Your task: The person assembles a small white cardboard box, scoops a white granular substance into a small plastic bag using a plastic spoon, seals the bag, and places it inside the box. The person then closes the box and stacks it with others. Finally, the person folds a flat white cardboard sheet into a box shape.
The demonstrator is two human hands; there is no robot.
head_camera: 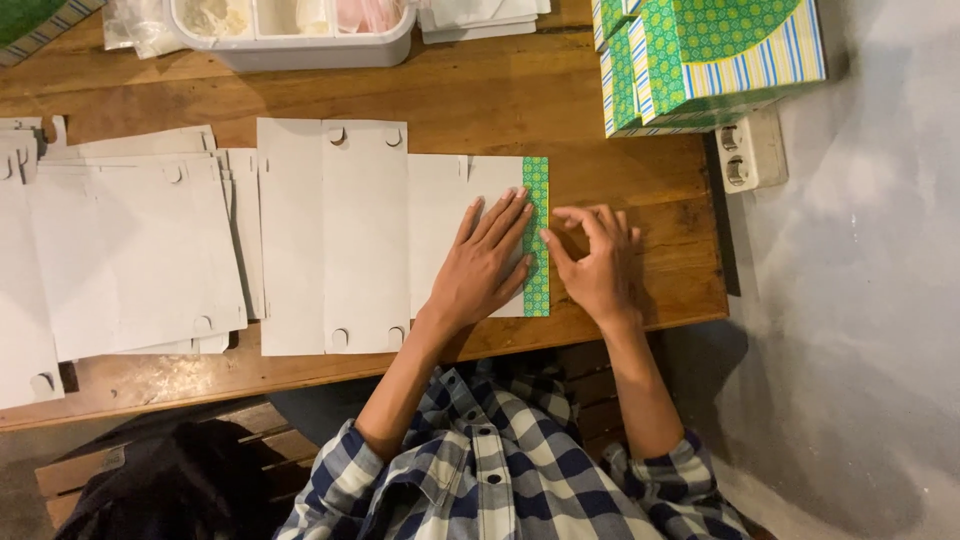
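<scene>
Head view: my left hand (487, 262) is pressing flat, fingers spread, on grey box cardboard (365, 235); right hand (598, 262) fingertips are pinching its green patterned flap (537, 300) near the wooden table's (560, 100) front edge.

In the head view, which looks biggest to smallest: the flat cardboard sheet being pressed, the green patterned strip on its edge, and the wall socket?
1. Flat cardboard sheet, by far the largest, under the left hand.
2. Green patterned strip, long but narrow, by the right hand.
3. Wall socket, smallest, though it sits beyond the table edge, so that is less sure.
</scene>
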